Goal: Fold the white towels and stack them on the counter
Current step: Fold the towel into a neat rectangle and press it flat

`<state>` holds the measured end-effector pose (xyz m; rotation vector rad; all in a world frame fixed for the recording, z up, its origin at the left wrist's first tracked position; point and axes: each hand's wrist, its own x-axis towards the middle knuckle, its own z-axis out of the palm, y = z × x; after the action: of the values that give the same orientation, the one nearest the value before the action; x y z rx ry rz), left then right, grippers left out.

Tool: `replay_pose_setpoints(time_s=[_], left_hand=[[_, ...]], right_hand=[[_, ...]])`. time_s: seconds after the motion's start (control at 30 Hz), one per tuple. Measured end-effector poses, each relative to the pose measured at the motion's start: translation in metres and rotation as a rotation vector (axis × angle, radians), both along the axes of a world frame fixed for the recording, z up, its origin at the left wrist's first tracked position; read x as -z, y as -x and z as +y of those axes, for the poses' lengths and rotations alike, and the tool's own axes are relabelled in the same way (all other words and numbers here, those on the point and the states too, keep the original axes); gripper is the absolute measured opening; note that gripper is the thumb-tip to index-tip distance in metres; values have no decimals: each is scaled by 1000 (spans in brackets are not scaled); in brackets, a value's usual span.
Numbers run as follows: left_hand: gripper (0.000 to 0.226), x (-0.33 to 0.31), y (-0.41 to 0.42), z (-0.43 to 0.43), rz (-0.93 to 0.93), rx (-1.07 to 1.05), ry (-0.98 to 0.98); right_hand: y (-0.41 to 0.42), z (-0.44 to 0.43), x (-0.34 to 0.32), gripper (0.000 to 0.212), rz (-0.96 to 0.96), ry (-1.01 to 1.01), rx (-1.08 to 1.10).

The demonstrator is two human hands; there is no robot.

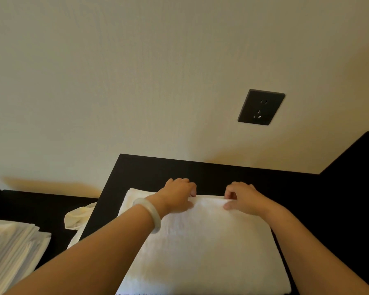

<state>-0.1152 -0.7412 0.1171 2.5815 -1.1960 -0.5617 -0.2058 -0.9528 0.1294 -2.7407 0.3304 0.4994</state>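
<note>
Cream-painted wall (136,71) fills most of the view above a black counter (307,199) that runs along its foot. On the counter, at its middle and reaching to its near edge, lies the white towel (200,252), already doubled into a thick rectangle with a lower layer showing past its far left corner. Off the counter's left end, on a lower dark surface (41,205), sits a stack of folded white cloths (13,252). A crumpled cream cloth (77,218) hangs against the counter's left edge. A dark wall socket (261,107) is set above the counter's back.

Both hands are at the towel's far edge, toward the counter's back. The left hand (177,194) has its fingers curled over that edge with the thumb on top, pinching the upper layer. The right hand (243,196) does the same just beside it, thumb pressed flat on the cloth. A pale bangle (149,213) circles the left wrist.

The towel looks soft, limp and light, with a napped surface that should grip itself rather than slide. It will likely sag and lose its shape if lifted from one point. Taking it at two spread points along one edge, or at the corners, should keep the layers square. The hands are close together here, so the outer corners may droop.
</note>
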Motion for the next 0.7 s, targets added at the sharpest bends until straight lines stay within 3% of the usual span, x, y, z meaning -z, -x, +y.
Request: replay_pose_setpoints(time_s=[0.13,0.27,0.37,0.7], left_hand=[[26,-6,-12,1,115,32,-23],[17,-2,-20,5,264,-64,62],[14,1,-20,4,235,-78,64],[11,1,-15,1,80,-35,17]], right_hand=[[2,-12,-9,14,42,-231,-1],[-7,-13,-1,14,73,-186,27],[-13,-11,9,17,50,-119,63],[-18,-12,11,16,22,-192,111]])
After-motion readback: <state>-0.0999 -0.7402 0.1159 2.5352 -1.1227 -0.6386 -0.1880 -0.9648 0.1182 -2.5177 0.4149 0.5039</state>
